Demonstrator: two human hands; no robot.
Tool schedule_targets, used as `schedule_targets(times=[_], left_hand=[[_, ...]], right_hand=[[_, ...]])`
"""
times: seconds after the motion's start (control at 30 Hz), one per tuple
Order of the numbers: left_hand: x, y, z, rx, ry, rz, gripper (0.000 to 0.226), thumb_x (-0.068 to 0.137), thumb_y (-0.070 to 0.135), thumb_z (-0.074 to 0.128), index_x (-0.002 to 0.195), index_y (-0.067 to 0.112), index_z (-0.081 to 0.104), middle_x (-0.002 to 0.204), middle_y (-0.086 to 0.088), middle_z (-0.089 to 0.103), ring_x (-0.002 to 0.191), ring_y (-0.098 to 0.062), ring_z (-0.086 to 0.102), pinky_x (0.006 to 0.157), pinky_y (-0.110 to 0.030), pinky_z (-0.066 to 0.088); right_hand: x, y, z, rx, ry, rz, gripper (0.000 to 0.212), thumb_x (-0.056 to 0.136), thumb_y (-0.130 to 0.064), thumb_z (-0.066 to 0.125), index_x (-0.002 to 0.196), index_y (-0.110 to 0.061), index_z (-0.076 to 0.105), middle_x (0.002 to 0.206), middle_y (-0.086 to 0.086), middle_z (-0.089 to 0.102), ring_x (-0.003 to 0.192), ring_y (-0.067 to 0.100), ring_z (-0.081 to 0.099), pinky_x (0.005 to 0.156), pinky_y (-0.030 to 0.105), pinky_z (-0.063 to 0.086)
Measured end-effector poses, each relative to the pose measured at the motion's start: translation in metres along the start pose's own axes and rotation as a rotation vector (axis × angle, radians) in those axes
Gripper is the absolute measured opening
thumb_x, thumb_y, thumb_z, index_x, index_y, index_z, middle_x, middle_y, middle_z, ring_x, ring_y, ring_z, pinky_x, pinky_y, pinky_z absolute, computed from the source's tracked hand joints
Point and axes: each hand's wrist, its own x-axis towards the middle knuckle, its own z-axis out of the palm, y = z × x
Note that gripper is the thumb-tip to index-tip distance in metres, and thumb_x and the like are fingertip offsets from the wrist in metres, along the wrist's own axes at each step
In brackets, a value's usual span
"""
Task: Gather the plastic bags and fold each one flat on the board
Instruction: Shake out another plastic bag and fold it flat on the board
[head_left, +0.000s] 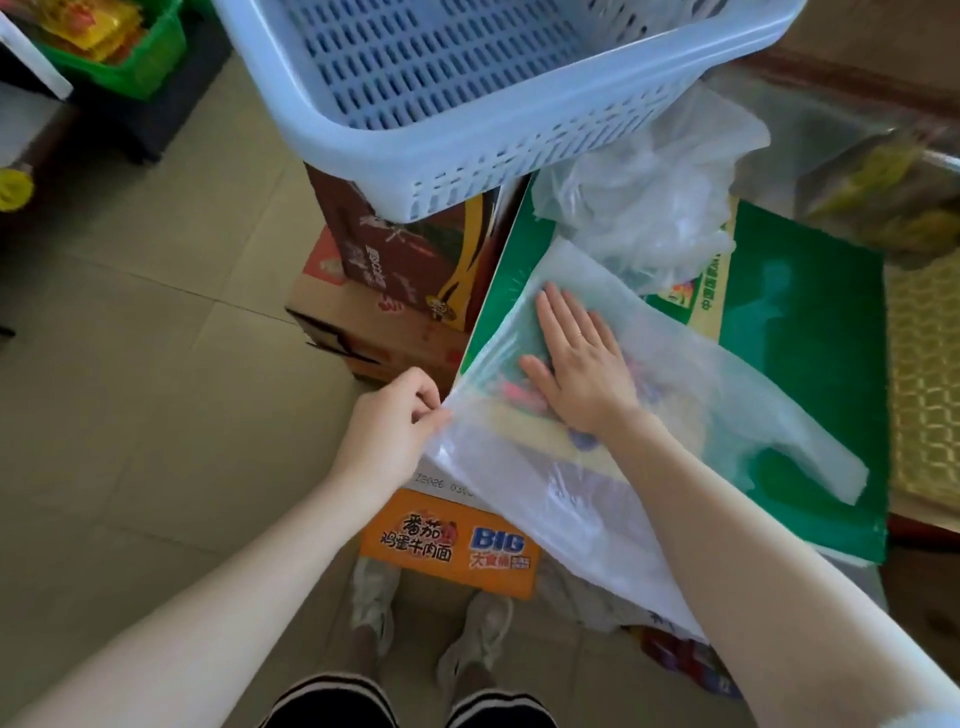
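Note:
A translucent white plastic bag (691, 415) lies spread across the green board (810, 332), its near part hanging over the board's front edge. My right hand (576, 358) presses flat on the bag with straight fingers. My left hand (395, 421) pinches the bag's left corner at the board's left edge. A crumpled heap of further clear plastic bags (649, 208) sits at the back of the board.
A pale blue slotted basket (441, 119) stands on stacked cartons (395, 270) behind and left of the board. An orange noodle carton (447, 545) sits under the board's front. Tiled floor (156, 389) lies to the left, with a green crate (119, 47) far left. My shoes (374, 603) stand below.

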Motion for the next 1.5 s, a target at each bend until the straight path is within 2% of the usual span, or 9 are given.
schedule_targets(times=[0.37,0.53,0.67,0.77,0.9,1.13,1.27,1.37,1.5], left_hand=[[-0.003,-0.005,0.009,0.489,0.083,0.23,0.034,0.081,0.015,0.067,0.103,0.009,0.043,0.071,-0.007,0.058,0.053,-0.022,0.052,0.042,-0.024,0.032],[0.001,0.006,0.019,0.707,0.044,0.742,0.055,0.069,0.022,0.078,0.115,0.006,0.052,0.122,-0.018,0.056,0.109,-0.033,0.057,0.092,-0.044,0.045],[0.011,0.003,0.026,0.952,-0.242,0.975,0.078,0.052,0.049,0.082,0.114,0.007,0.059,0.131,-0.018,0.052,0.121,-0.033,0.05,0.1,-0.049,0.029],[0.016,-0.005,0.025,1.017,-0.289,0.978,0.099,0.041,0.013,0.088,0.13,0.006,0.045,0.136,-0.021,0.047,0.122,-0.036,0.049,0.099,-0.048,0.035],[0.022,-0.007,0.019,0.945,-0.236,1.114,0.085,0.052,-0.017,0.065,0.132,0.005,0.044,0.134,-0.023,0.048,0.12,-0.038,0.05,0.098,-0.047,0.033],[0.014,0.009,0.002,0.564,-0.38,1.149,0.042,0.07,0.002,0.065,0.112,0.005,0.062,0.113,-0.01,0.066,0.094,-0.024,0.067,0.072,-0.034,0.057],[0.006,0.028,-0.006,0.292,-0.412,0.951,0.04,0.08,0.025,0.039,0.104,0.008,0.067,0.096,-0.004,0.07,0.073,0.005,0.055,0.065,-0.021,0.049],[0.01,0.03,-0.013,0.225,-0.457,0.924,0.038,0.08,0.034,0.044,0.107,0.017,0.065,0.1,0.009,0.067,0.086,0.004,0.055,0.074,-0.022,0.051],[0.018,0.024,-0.02,0.153,-0.658,0.794,0.043,0.079,0.034,0.057,0.12,0.037,0.049,0.117,0.037,0.052,0.112,0.014,0.046,0.092,-0.003,0.034]], right_hand=[[-0.047,0.088,0.003,0.059,0.02,0.392,0.06,0.097,-0.051,0.016,0.149,-0.025,0.001,0.158,-0.001,-0.004,0.145,0.017,-0.005,0.116,0.037,-0.002],[-0.047,0.071,-0.009,0.025,0.105,0.35,0.066,0.095,-0.052,0.014,0.15,-0.017,0.003,0.158,0.005,-0.008,0.145,0.021,-0.008,0.116,0.041,-0.007],[-0.083,0.019,-0.012,0.158,0.353,0.192,0.053,0.093,-0.039,0.033,0.135,-0.009,0.044,0.151,0.015,0.029,0.136,0.034,0.029,0.109,0.046,0.026],[-0.119,-0.005,0.007,0.121,0.376,0.177,0.04,0.091,-0.034,0.038,0.118,-0.011,0.056,0.137,0.013,0.048,0.121,0.029,0.042,0.094,0.044,0.043],[-0.153,-0.017,0.029,0.145,0.272,0.28,0.044,0.094,-0.038,0.034,0.12,-0.009,0.055,0.135,0.011,0.052,0.123,0.027,0.044,0.094,0.045,0.045],[-0.184,-0.051,0.034,0.092,0.294,0.33,0.089,0.077,-0.075,0.041,0.136,-0.009,0.041,0.146,0.011,0.039,0.134,0.025,0.033,0.11,0.044,0.023],[-0.19,-0.067,0.03,-0.018,0.392,0.418,0.076,0.071,-0.035,0.074,0.134,-0.012,0.04,0.14,0.014,0.048,0.129,0.027,0.035,0.108,0.047,0.025],[-0.189,-0.056,0.013,0.008,0.516,0.496,0.035,0.072,-0.004,0.051,0.106,-0.009,0.06,0.113,0.012,0.065,0.104,0.032,0.059,0.092,0.042,0.041],[-0.193,-0.025,-0.031,0.294,0.19,0.538,0.041,0.08,0.001,0.045,0.119,-0.013,0.049,0.107,0.009,0.066,0.093,0.034,0.061,0.073,0.036,0.047]])
